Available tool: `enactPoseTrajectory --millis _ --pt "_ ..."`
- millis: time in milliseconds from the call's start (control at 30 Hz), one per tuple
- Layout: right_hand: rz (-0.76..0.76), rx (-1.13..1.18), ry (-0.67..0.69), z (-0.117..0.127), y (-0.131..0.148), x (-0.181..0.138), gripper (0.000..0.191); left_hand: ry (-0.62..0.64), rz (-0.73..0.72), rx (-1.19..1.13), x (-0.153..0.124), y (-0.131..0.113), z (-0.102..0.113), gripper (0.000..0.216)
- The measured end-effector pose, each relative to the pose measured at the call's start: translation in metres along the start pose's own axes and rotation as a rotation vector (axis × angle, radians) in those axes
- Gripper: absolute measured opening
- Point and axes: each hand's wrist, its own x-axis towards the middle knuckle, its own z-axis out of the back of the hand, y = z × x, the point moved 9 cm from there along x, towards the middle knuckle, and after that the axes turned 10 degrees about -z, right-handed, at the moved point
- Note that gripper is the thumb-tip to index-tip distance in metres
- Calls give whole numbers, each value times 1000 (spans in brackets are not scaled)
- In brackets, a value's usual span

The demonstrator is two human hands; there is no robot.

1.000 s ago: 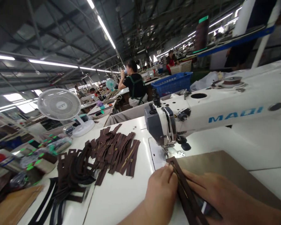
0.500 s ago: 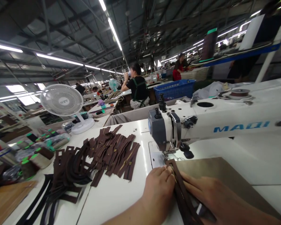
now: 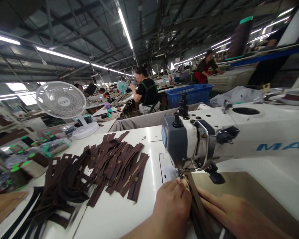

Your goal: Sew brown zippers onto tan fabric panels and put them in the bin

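Observation:
At the sewing machine's needle area, a brown strip with a brass-toothed zipper [image 3: 195, 199] lies lengthwise over a larger olive-brown panel [image 3: 229, 182]. My left hand [image 3: 173, 204] is closed on the strip's left edge, its curled fingertips right by the presser foot [image 3: 181, 174]. Along the strip's right side rests my right hand [image 3: 229, 209], fingers stretched out and lying flat against the work. Its lower fingers are partly hidden. The white sewing machine [image 3: 201, 142] has its dark grey head just above my fingertips.
Left of the machine lies a pile of brown zippers [image 3: 122, 166], beside curved brown strips [image 3: 67, 182]. A white fan [image 3: 61, 99] stands behind them. Thread cones [image 3: 32, 167] crowd the left side. Beyond the table are a blue crate [image 3: 189, 94] and a seated person [image 3: 147, 93].
The view has shifted closer to the machine, whose head appears larger. Both hands and the zipper strip keep nearly the same place at the needle. The far person in red leans further right.

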Motion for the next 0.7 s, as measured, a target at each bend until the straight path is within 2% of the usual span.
enactPoseTrajectory --millis 133,300,567,700 --pt "-35 -55 39 0 1 3 87 -42 6 -12 0 -1 6 30" --pt "24 -62 90 -5 1 0 87 -7 13 -13 2 -4 2 30" --pt "-44 14 97 -6 -9 -5 72 32 39 -22 1 -4 -1 24" --pt "-31 53 121 -10 -10 -7 70 45 40 -33 1 -4 -2 20"
